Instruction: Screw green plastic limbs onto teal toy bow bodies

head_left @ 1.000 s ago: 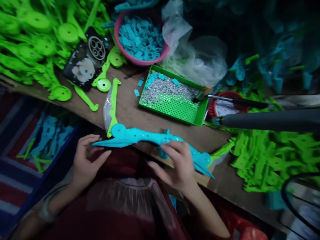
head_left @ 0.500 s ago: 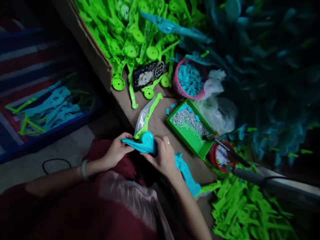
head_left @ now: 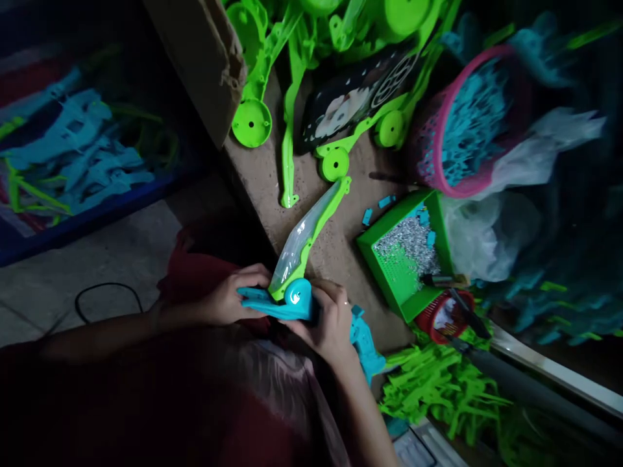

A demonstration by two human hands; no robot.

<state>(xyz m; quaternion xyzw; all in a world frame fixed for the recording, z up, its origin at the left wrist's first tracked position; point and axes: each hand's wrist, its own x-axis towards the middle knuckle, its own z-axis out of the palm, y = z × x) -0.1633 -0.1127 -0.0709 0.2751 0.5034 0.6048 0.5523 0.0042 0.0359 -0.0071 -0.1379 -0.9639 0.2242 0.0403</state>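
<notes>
A long turquoise plastic toy part (head_left: 292, 302) lies across the near edge of the brown worktop (head_left: 341, 246). My left hand (head_left: 228, 298) grips its pointed left end with curled fingers. My right hand (head_left: 331, 321) is closed over its middle, beside the round hub. The part's right end (head_left: 364, 342) sticks out past my right wrist. A green plastic arm in a clear bag (head_left: 306, 240) lies on the worktop right behind the hub, touching it.
A green tray of small silver pieces (head_left: 406, 259) and a pink basket of turquoise bits (head_left: 467, 123) stand to the right. Green wheel-ended parts (head_left: 292, 97) pile at the back. A blue crate of turquoise parts (head_left: 73, 155) sits on the floor at left. Green scraps (head_left: 438, 389) lie right.
My head has turned and come closer, so the worktop looks bigger and rotated. Both hands have slid together on the turquoise part, which now lies more compactly between them.
</notes>
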